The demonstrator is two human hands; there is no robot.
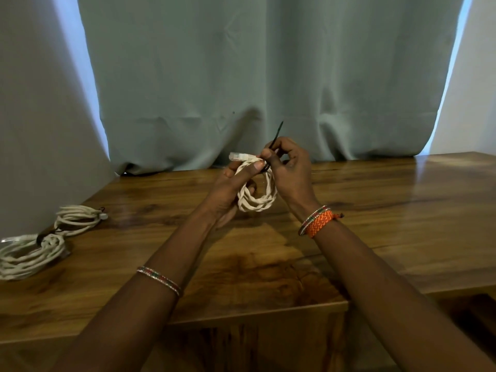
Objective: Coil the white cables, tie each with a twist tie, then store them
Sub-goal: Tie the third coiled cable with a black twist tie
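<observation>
Up top, a grey-green curtain (268, 76) hangs behind the wooden table (402, 210). Out at nine o'clock lie two coiled white cables (77, 218) and (26, 256), side by side, each cinched with a dark tie. Dead centre, lifted off the table, the left hand (228, 194) grips a third white cable coil (257, 194), thumb clamping its plug end. Just beside it at three o'clock, the right hand (290, 167) pinches a black twist tie (276, 136), tip pointing to twelve.

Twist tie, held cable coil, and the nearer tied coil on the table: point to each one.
twist tie (279, 130): head view, free upper end.
held cable coil (257, 205): head view, bottom loop.
nearer tied coil (29, 257): head view, middle strands.
</observation>
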